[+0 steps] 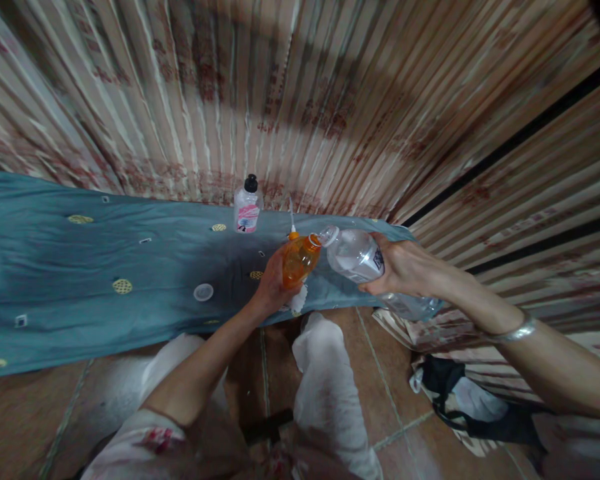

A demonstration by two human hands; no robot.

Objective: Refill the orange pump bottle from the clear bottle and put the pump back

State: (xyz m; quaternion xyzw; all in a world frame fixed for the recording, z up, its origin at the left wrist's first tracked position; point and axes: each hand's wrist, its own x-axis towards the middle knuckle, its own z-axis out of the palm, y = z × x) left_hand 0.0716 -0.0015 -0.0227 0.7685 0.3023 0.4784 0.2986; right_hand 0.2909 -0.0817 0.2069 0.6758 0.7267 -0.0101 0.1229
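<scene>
My left hand [271, 288] grips a small orange bottle [300, 259] and tilts it to the right. A large clear plastic bottle [360, 257] lies tipped on its side in my right hand [405, 268], its neck pointing left. The mouths of the two bottles meet at about the same height, above the near edge of a surface covered with a blue-green cloth [55, 267]. A white bottle cap [203, 292] lies on the cloth to the left of my left hand. A silver bangle [517, 331] sits on my right wrist.
A small white bottle with a pink label and black cap [247, 205] stands at the back of the cloth, against a striped curtain [300, 100]. Below are my knees in white fabric [325, 387], brown floor tiles [360, 340], and a black-and-white bag [460, 393] at right.
</scene>
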